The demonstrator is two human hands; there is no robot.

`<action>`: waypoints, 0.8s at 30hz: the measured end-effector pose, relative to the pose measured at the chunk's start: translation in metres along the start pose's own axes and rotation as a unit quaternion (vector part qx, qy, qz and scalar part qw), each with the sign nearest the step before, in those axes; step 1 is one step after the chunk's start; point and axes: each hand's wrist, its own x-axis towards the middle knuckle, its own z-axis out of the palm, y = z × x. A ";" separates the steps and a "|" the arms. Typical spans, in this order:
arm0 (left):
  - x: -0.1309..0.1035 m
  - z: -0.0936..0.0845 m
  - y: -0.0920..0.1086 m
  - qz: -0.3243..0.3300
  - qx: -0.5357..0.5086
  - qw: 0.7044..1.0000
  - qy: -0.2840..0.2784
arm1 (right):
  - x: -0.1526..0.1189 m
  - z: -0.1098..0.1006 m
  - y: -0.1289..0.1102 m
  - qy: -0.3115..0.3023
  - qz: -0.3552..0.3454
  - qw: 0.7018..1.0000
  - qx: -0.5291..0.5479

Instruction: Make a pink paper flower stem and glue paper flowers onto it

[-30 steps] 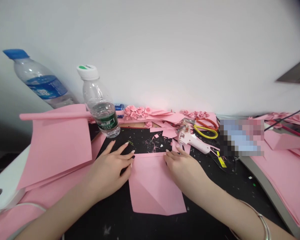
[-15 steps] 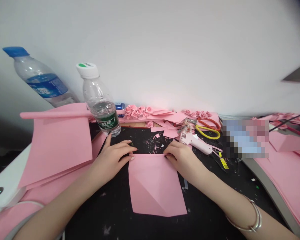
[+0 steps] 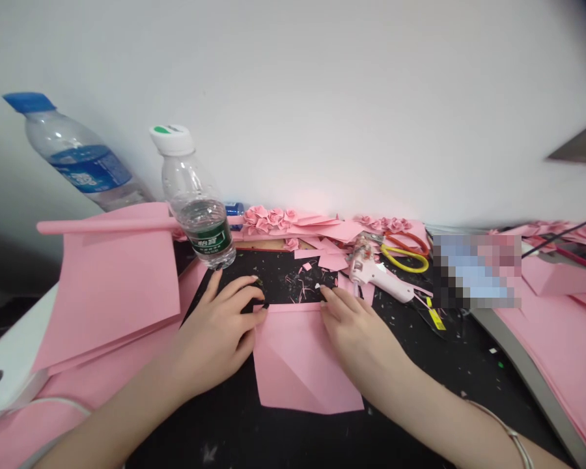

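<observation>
A creased sheet of pink paper [image 3: 297,365] lies on the black tabletop in front of me, its far edge turned over in a narrow strip. At that edge's left end, my left hand [image 3: 219,332] holds the paper between thumb and index finger, while the other fingers spread over the table. Opposite it, my right hand [image 3: 359,329] is closed at the right end of the strip, fingers bent together and thumb hidden. Beyond the right hand lies a pale pink glue gun [image 3: 383,280], close to the fingers.
A water bottle [image 3: 208,225] stands past my left hand, beside a pink paper roll [image 3: 107,225] on stacked sheets. Paper roses [image 3: 268,220] line the wall. Yellow-and-red-handled scissors [image 3: 405,259], paper scraps [image 3: 297,286] and a blurred-out rectangle [image 3: 478,270] are also there.
The paper's far edge has been turned over towards me into a strip. Both hands have moved slightly nearer, and the right hand now covers more of the sheet's right side.
</observation>
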 end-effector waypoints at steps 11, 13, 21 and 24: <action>0.001 0.009 0.018 0.022 -0.043 0.996 -0.069 | 0.006 0.015 -0.029 -0.003 -0.069 0.997 0.029; 0.000 0.008 0.018 0.011 -0.039 0.997 -0.060 | 0.003 0.011 -0.025 -0.017 -0.050 0.999 0.013; -0.003 0.003 0.018 -0.038 0.031 0.998 -0.027 | -0.008 0.001 -0.001 -0.041 -0.003 0.997 -0.060; -0.003 0.006 0.018 -0.036 0.045 0.998 0.001 | -0.003 -0.003 0.004 -0.040 0.029 0.998 -0.048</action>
